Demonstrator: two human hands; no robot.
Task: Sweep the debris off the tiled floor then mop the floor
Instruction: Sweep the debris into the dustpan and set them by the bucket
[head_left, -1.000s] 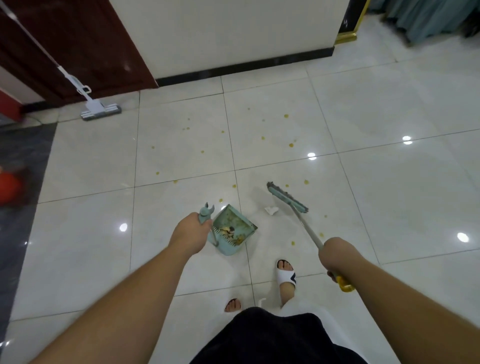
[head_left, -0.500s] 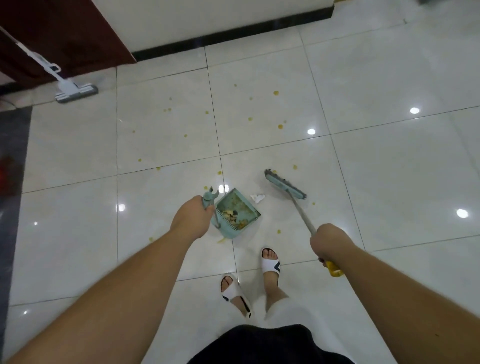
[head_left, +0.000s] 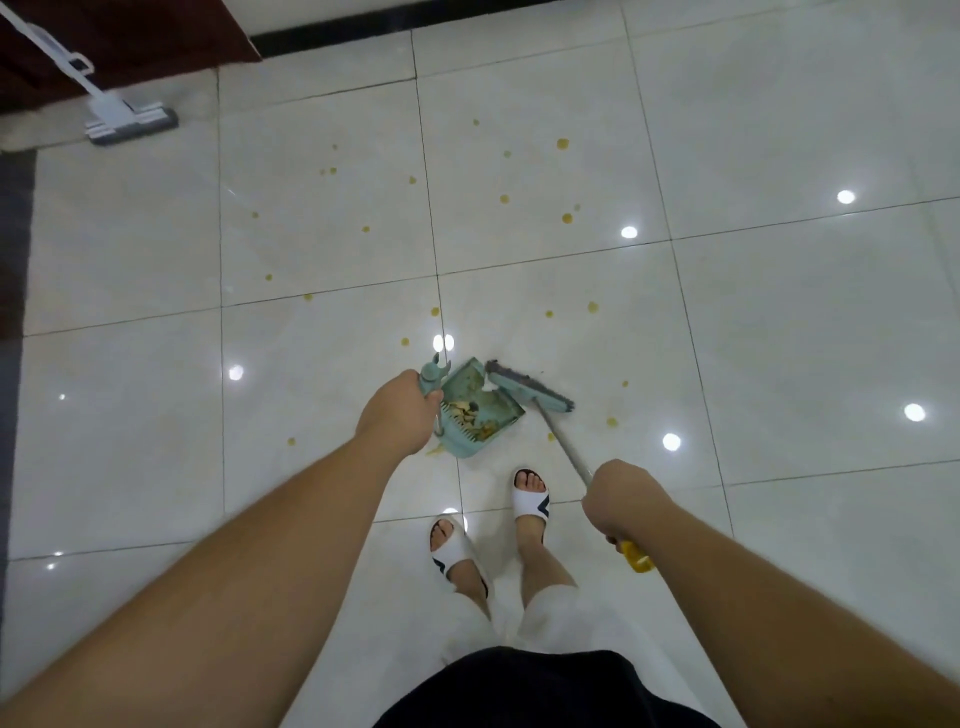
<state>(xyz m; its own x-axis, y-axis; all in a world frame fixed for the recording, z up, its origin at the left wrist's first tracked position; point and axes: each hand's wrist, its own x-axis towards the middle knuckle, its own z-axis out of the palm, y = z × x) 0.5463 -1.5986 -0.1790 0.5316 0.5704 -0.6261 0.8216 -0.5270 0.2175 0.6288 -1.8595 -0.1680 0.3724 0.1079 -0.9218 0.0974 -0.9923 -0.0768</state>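
Head view, looking down: the left hand (head_left: 397, 415) has its fingers closed around the upright handle of a pale green plastic dustpan (head_left: 475, 413), which sits on the glossy white tiled floor (head_left: 779, 338) with brownish scraps already inside. The right hand (head_left: 621, 501) grips the grey metal shaft of a green-headed broom (head_left: 530, 392), whose head rests at the pan's open mouth. Sweeping looks to be the step in hand. Small yellow-brown debris spots (head_left: 563, 179) lie scattered across the tiles ahead, well apart from the pan. The next move probably calls for reaching the broom out to gather them. A white flat mop (head_left: 130, 122) waits near the dark red door (head_left: 130, 31), untouched.
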